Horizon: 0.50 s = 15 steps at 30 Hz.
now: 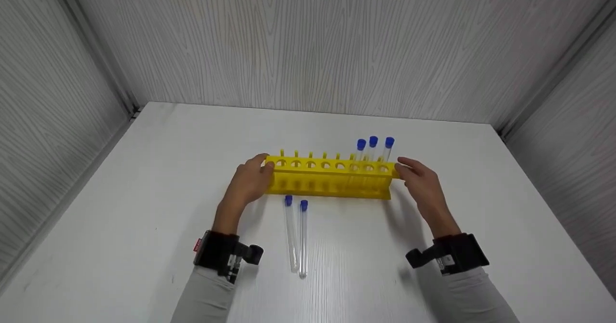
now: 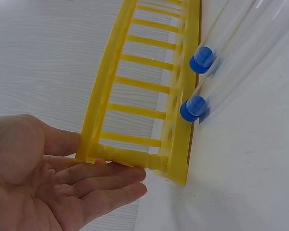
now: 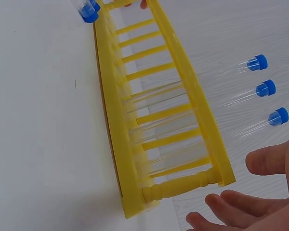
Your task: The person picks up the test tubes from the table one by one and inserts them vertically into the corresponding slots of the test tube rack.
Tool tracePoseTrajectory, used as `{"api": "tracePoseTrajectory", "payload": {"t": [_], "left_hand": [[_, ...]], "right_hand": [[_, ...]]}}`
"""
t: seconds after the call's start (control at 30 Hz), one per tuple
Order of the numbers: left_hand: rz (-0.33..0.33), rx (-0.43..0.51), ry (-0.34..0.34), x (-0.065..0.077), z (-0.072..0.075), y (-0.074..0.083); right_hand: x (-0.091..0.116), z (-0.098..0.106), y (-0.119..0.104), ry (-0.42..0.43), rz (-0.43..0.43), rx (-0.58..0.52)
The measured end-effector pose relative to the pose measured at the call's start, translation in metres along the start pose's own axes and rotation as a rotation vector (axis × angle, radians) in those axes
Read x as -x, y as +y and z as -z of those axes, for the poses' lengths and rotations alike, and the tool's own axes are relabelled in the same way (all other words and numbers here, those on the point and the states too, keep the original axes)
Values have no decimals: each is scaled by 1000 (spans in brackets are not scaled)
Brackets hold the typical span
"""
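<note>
A yellow test tube rack (image 1: 332, 165) stands across the middle of the table. Three clear test tubes with blue caps (image 1: 373, 141) are upright in its right-end holes. My left hand (image 1: 250, 178) holds the rack's left end, the thumb on the top bar and the fingers around the end post, as the left wrist view shows. At the other end, my right hand (image 1: 423, 183) is spread, and in the right wrist view its thumb (image 3: 267, 161) and fingers stand slightly apart from the top bar. In front of the rack lie two capped test tubes (image 1: 303, 241) side by side.
The white table (image 1: 144, 207) reaches back to a grey wood-grain panel (image 1: 308, 44), with similar panels at the left and right. A black wrist camera mount (image 1: 219, 253) is strapped to each forearm.
</note>
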<state>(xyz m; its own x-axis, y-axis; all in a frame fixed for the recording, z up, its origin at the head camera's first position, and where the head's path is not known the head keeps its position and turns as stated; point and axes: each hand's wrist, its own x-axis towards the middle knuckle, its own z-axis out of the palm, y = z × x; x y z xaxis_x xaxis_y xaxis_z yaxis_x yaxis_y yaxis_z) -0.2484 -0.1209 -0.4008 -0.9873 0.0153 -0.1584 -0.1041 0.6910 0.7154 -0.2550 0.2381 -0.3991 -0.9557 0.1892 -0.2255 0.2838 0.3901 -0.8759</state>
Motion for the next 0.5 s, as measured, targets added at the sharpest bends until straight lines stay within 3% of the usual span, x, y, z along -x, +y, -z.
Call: {"api": "tracePoseTrajectory", "payload": {"t": [0.5], "left_hand": [[10, 8, -2, 1, 0, 1]], "right_hand": [[0, -5, 14, -58, 27, -48]]}}
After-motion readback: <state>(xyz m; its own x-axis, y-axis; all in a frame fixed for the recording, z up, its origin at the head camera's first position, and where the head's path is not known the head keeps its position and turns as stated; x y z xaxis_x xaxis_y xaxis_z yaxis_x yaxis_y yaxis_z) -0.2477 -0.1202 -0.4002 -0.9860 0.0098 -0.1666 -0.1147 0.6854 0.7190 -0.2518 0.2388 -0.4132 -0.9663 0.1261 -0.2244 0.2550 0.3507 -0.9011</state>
